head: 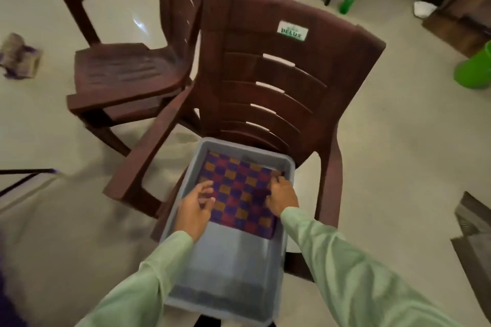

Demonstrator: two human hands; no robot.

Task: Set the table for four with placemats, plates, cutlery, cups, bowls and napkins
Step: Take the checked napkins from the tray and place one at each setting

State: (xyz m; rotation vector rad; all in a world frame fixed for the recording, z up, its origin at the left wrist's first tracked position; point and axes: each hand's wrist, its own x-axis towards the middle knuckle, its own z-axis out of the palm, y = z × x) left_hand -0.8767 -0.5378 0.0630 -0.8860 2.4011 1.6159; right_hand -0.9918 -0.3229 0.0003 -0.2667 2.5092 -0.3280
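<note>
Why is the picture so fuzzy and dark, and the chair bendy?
Head view: the light is dim; motion smears everything, most at the left edge and the far chair; the wide lens bows the near chair; a white glare streak sits on the floor; the checkered cloth in the grey tub is readable; the left hand and right hand look slightly blurred.

From my end I'm seeing a grey tub (pixel 228 271) on the brown chair (pixel 265 66), checked placemat (pixel 239 194) inside, right hand (pixel 283 196) pinching its right edge, left hand (pixel 195 210) at the left edge, grip too blurry to call.
</note>
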